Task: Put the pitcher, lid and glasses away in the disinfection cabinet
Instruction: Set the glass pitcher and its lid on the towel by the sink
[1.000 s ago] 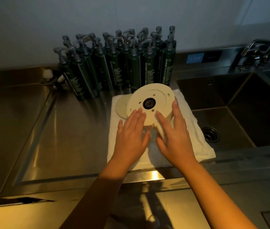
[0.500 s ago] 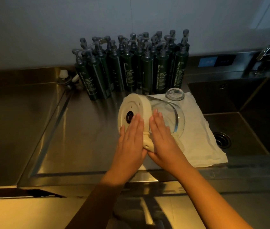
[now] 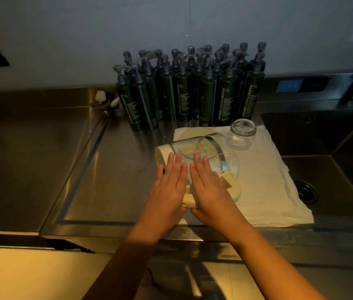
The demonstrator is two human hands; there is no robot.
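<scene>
Just the head view to go on. The person is dealing with the pitcher (image 3: 195, 148), which is lying on its side mid-frame, partly on the white towel (image 3: 268, 191) and partly over the bare steel counter (image 3: 106, 180).

Both palms are pressing flat on top of it. The left hand (image 3: 169, 187) is sitting nearer the cream plastic base, and the right hand (image 3: 208, 187) is on the clear glass belly beside the chunky cream handle (image 3: 235, 190). The grip on both sides is wide, with fingers straight and nothing curled round anything.

I'm reading this as the opening step, just getting hold of the pitcher. I'm not seeing the cabinet anywhere. The next move is calling for a proper curl round that handle plus support under the body, because smooth round glass is going to want to roll or slip.

The lid (image 3: 197, 132), a flat cream disc, is lying on the towel just behind the pitcher. One squat clear glass (image 3: 243, 128) is sitting to the right of it, near the towel's far edge.

Dark green pump bottles (image 3: 184, 94) are crowding the wall at upper middle, and the sink (image 3: 333, 148) is taking up the right side.
</scene>
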